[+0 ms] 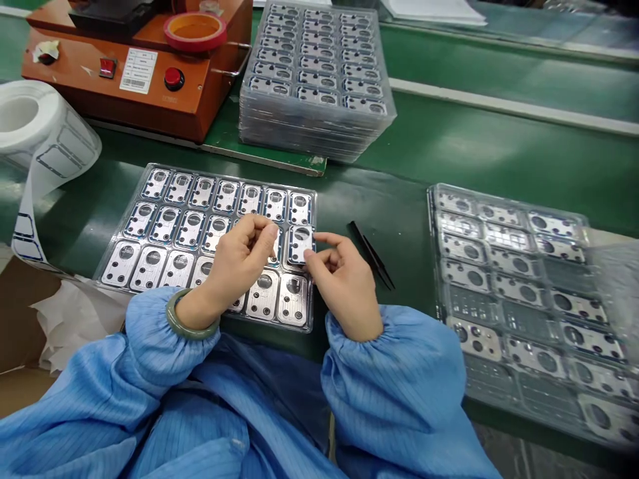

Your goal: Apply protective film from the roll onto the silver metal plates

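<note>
A: In the head view, what is at your right hand (pixel 347 279)?

B: You have a silver, rounded-rectangular metal plate with a blue edge and a round window (pixel 299 251) between your fingers: your index fingertip meets its upper right edge and your thumb tip lies at its lower right corner. The plate is at the right end of the middle row of a clear plastic tray (pixel 310 313) in front of you; I cannot tell whether it is raised from its pocket.

A: And your left hand (pixel 239 256)?

B: Your thumb and index finger are drawn close together over the middle row, left of that plate and apart from it. I cannot tell whether something small is between the tips.

A: What lies around you?

B: Slim black tweezers (pixel 372 254) just beside your right hand, a second clear plastic tray (pixel 530 320) bearing silver plates farther right, a tall stack of filled clear trays (pixel 309 126) beyond your hands, and a white roll of blue-outlined labels (pixel 47 126) to your left.
</note>
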The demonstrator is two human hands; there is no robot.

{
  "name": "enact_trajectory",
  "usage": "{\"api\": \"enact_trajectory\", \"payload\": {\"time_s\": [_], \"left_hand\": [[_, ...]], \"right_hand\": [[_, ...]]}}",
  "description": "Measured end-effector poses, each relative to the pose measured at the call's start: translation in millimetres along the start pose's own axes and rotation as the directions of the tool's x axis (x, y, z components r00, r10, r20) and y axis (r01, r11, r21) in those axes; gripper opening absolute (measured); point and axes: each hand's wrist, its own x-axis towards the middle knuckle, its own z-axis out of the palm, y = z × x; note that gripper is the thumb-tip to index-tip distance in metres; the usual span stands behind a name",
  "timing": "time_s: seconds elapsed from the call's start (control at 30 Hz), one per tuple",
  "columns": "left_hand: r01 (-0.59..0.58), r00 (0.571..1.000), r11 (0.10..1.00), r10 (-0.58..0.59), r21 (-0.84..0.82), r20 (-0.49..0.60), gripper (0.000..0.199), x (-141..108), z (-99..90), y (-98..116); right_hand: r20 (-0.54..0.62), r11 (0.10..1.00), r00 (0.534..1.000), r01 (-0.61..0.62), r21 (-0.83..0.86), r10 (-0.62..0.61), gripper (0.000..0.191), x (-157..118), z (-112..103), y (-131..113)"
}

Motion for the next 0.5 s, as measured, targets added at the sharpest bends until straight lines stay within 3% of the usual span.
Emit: {"api": "enact_trajectory", "payload": {"time_s": [0.13, 0.23, 0.37, 0.5], "left_hand": [[-0.033, 0.997, 0.996, 0.027, -0.079, -0.076, 0.015, -1, -3.5, 10], [-0.096, 0.986, 0.99, 0.081, -0.103, -0.143, 0.014, -10, -18.0, 24], [-0.223, 0.932, 0.975, 0.21, -0.01, -0.294, 0.012, -31, -55.0, 30], [-0.17, 0.837, 0.979, 0.204, 0.112, -0.507, 0.015, -51, -100.9, 17]], "right_hand": [[0.052, 0.997, 0.999, 0.014, -0.074, -0.01, 0.029, 1, -2, -1], [0.057, 0.986, 0.998, 0.022, -0.166, -0.013, 0.029, 3, -3, -2], [0.048, 0.976, 0.998, 0.042, -0.212, -0.033, 0.03, 6, -4, 3], [0.013, 0.973, 1.0, 0.013, -0.23, -0.01, 0.037, 12, -4, 11]]}}
